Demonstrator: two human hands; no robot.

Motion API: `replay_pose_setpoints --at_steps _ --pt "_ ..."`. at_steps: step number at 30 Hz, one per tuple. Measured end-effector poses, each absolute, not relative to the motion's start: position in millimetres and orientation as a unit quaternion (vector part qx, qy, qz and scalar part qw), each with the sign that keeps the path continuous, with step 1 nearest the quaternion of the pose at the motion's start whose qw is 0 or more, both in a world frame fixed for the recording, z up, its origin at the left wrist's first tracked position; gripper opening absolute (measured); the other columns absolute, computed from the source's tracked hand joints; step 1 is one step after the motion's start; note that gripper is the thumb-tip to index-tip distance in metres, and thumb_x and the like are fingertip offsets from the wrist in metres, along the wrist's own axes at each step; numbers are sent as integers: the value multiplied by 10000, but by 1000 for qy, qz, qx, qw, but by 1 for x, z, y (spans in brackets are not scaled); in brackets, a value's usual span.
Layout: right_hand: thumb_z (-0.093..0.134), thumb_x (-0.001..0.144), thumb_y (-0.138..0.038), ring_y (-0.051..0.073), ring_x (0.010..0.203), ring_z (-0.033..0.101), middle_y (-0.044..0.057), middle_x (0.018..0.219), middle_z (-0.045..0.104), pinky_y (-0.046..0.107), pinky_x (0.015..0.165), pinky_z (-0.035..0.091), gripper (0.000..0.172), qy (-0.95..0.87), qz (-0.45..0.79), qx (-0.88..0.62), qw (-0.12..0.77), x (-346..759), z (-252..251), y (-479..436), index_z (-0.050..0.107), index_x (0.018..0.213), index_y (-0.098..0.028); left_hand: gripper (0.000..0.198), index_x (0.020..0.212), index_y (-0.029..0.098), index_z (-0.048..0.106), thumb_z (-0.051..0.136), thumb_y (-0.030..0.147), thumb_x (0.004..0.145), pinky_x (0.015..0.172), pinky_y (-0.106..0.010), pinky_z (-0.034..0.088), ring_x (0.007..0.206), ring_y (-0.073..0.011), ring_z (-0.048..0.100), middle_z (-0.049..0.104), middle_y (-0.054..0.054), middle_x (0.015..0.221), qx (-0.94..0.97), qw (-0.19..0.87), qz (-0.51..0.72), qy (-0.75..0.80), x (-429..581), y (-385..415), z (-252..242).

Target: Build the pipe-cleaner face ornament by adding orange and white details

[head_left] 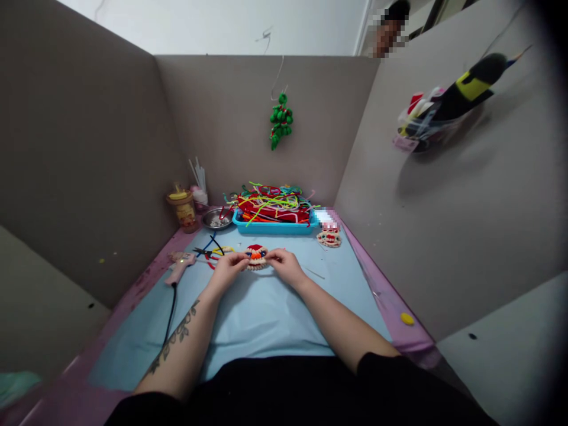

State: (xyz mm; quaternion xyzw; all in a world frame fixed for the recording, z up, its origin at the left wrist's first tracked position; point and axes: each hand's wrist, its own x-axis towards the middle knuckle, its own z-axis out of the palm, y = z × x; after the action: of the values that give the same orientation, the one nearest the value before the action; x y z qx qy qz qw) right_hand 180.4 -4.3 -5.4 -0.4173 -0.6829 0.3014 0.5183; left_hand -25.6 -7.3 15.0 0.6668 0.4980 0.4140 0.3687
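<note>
A small round pipe-cleaner face [256,257], red on top with an orange middle and a cream fringe, lies on the light blue mat [266,307]. My left hand [229,266] pinches its left edge with closed fingers. From the other side, my right hand [284,262] grips its right edge, fingers curled. Both forearms reach forward from the bottom of the view.
A blue tray [275,226] piled with coloured pipe cleaners stands behind. Beside it lie a finished face [329,238], a metal bowl [216,219], a lidded cup [183,208], scissors [208,252] and a pink glue gun [180,264]. Grey partitions enclose the desk; a green ornament [281,121] hangs on the back wall.
</note>
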Motion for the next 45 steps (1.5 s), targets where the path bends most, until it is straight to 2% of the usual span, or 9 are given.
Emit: replay_pose_setpoints --at_steps 5,9,13,17,20,26,32,45 --pt "595 729 -161 177 774 641 34 796 709 303 760 488 114 -718 286 -432 465 180 -11 -2 703 734 -197 242 815 165 742 612 331 695 700 -313 456 741 -230 637 730 -75 780 705 299 363 531 -27 -9 9" --pt "551 705 -100 176 752 630 6 783 704 300 741 480 180 -712 266 -472 447 178 -16 0 684 751 -212 183 791 171 703 634 307 690 659 -300 447 690 -216 627 713 -62 744 698 257 368 559 -25 -8 4" --pt "529 699 -66 186 798 622 4 805 703 312 789 471 219 -728 231 -477 434 177 -21 3 672 741 -226 126 768 172 696 642 262 699 655 -295 439 698 -219 628 706 -59 730 715 226 327 576 -25 -5 0" --pt "533 715 -73 188 822 610 23 831 692 308 804 460 193 -738 209 -475 431 177 -24 6 655 745 -219 141 806 183 718 614 256 745 717 -310 443 792 -241 648 728 -80 831 737 195 311 568 -24 -4 0" --pt "532 726 -94 187 804 596 27 819 675 306 794 450 158 -736 196 -480 434 176 -25 8 635 743 -212 139 805 178 709 597 244 755 703 -303 433 772 -231 643 722 -82 817 737 175 306 577 -22 -4 0" --pt "531 734 -142 163 714 553 3 758 625 272 710 430 90 -722 204 -492 441 174 -27 10 576 765 -213 62 728 182 590 596 244 728 601 -262 381 630 -173 577 635 -23 662 708 162 335 601 -19 -3 -3" --pt "525 745 -185 149 649 529 -31 696 573 247 626 396 61 -705 211 -509 446 173 -27 10 512 787 -228 133 677 208 483 594 264 724 574 -256 332 603 -159 528 563 7 624 698 144 337 616 -17 0 -5" --pt "545 713 -177 139 641 521 -37 667 568 245 617 389 45 -685 233 -515 460 169 -26 13 531 737 -213 170 618 198 488 631 271 675 557 -252 326 585 -154 519 558 9 590 665 171 367 628 -18 3 -2"
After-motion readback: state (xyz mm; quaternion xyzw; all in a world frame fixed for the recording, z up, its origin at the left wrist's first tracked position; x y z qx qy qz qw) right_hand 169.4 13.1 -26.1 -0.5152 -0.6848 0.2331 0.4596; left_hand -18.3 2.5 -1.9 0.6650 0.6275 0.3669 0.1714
